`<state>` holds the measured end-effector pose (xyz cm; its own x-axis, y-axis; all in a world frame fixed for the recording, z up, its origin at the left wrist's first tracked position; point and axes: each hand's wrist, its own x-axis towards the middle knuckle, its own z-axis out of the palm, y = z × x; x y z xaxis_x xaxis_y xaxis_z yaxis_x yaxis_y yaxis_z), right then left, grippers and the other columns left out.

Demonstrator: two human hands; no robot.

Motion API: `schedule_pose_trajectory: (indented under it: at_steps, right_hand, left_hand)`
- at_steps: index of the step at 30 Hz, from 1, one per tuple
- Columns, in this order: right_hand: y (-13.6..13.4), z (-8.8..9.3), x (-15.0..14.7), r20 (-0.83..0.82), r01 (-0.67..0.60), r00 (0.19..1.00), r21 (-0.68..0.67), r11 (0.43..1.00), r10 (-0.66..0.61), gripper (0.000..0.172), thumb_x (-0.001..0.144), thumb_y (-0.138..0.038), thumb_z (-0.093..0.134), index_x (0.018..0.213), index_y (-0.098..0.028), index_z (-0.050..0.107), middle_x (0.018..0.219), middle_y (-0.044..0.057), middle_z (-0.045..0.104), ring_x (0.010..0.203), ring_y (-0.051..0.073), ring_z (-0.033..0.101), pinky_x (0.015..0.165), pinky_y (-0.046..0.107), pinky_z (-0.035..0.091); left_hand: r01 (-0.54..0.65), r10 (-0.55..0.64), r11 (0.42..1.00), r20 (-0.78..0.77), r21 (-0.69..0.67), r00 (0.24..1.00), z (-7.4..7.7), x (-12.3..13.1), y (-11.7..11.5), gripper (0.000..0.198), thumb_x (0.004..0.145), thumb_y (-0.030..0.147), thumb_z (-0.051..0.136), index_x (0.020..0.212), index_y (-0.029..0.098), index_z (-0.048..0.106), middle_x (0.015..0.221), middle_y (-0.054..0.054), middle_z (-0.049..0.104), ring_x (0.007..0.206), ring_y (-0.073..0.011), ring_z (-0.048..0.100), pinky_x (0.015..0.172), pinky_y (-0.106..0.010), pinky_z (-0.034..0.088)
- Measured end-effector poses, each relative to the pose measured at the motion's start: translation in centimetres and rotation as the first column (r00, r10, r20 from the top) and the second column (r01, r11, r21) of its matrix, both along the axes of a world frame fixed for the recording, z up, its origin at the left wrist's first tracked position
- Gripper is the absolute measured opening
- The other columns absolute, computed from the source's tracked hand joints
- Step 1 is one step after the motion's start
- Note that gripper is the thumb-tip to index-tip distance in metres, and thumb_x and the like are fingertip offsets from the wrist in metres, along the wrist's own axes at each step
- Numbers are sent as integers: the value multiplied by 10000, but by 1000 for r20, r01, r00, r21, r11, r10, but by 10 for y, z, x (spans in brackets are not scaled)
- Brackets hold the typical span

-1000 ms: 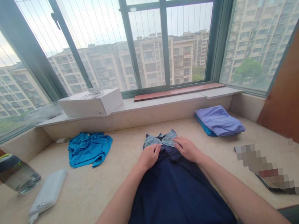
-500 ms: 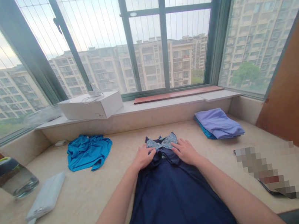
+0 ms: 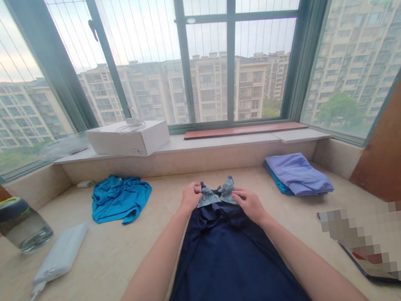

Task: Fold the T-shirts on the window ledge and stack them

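A navy slip dress [image 3: 225, 262] lies lengthwise in front of me, its skirt running toward my body. Its patterned blue-grey cups [image 3: 207, 197] are at the far end. My left hand [image 3: 191, 196] is closed, pinching the outer edge of the left cup. On the other side, my right hand [image 3: 249, 204] pinches the outer edge of the right cup between thumb and fingers. Both cups stand slightly raised, with the fabric below them gathered in folds. The thin straps are hard to make out.
Crumpled blue cloth [image 3: 121, 200] lies back left; folded lavender fabric [image 3: 298, 173] sits back right. At left are a water bottle [image 3: 24, 229] and a cabled white power bank [image 3: 61, 254]. A phone [image 3: 372, 265], partly blurred out, lies right. A white box [image 3: 129, 138] rests on the sill.
My hands have gone from lying flat on the top of the dress to pinching the cups' outer edges. The cups are lifted a little. The camera view has tilted slightly.
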<state>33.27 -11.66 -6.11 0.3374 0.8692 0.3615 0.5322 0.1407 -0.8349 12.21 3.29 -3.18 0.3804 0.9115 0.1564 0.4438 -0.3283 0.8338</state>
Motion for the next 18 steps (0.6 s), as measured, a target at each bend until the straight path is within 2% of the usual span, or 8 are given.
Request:
schedule_pose_trajectory:
  at_steps: [2, 4, 6, 9, 11, 16, 18]
  right_hand:
    - [1, 3, 3, -114, 33, 993, 11, 999, -31, 420, 850, -542, 622, 966, -167, 772, 1107, 144, 760, 1135, 309, 672, 1044, 440, 479]
    - [2, 3, 6, -232, 66, 971, 4, 998, -64, 414, 795, -538, 681, 963, -162, 730, 1006, 134, 767, 1010, 295, 710, 949, 424, 536]
    - [3, 1, 7, -344, 75, 936, -21, 997, -77, 465, 735, -504, 739, 1044, -163, 672, 979, 118, 757, 928, 269, 724, 853, 388, 574]
    - [3, -2, 6, -476, 6, 878, -88, 996, -47, 643, 670, -386, 793, 1233, -175, 567, 953, 87, 756, 836, 240, 739, 732, 349, 596]
    - [3, -1, 4, -527, -52, 850, -133, 990, -26, 712, 666, -316, 795, 1309, -184, 519, 938, 78, 763, 807, 238, 745, 706, 350, 600]
    - [5, 5, 3, -554, -127, 833, -207, 970, -9, 418, 845, -384, 654, 1204, -172, 628, 995, 123, 773, 946, 258, 742, 787, 367, 598]
    - [7, 8, 7, -539, -136, 842, -240, 961, -15, 465, 845, -390, 657, 1250, -165, 618, 1034, 133, 770, 948, 268, 742, 763, 375, 597]
  left_hand:
    - [23, -20, 998, 52, -66, 998, 4, -5, -1, 498, 667, 56, 710, 1161, 109, 669, 873, -68, 730, 884, -226, 699, 788, -303, 536]
    - [76, -63, 987, 93, -143, 994, 8, -11, -2, 545, 677, 55, 685, 1219, 90, 647, 883, -75, 733, 851, -210, 705, 744, -288, 540]
    - [142, -118, 966, 119, -217, 986, 12, -18, -5, 544, 661, 51, 682, 1204, 81, 663, 883, -80, 741, 834, -204, 712, 721, -278, 541]
    - [203, -172, 933, 127, -296, 977, 15, -25, -9, 500, 617, 69, 722, 1116, 87, 706, 932, -100, 762, 857, -216, 719, 698, -266, 535]
    - [195, -168, 926, 111, -322, 980, 14, -28, -11, 519, 619, 122, 760, 1134, 88, 697, 982, -118, 768, 875, -221, 718, 681, -255, 527]
    - [79, -80, 951, 9, -299, 997, 6, -23, -12, 712, 702, 396, 793, 1301, 65, 599, 1066, -165, 757, 870, -240, 721, 652, -259, 510]
    - [44, -55, 966, -36, -255, 998, 4, -20, -11, 708, 664, 421, 820, 1254, 78, 633, 1023, -153, 765, 899, -256, 722, 674, -255, 507]
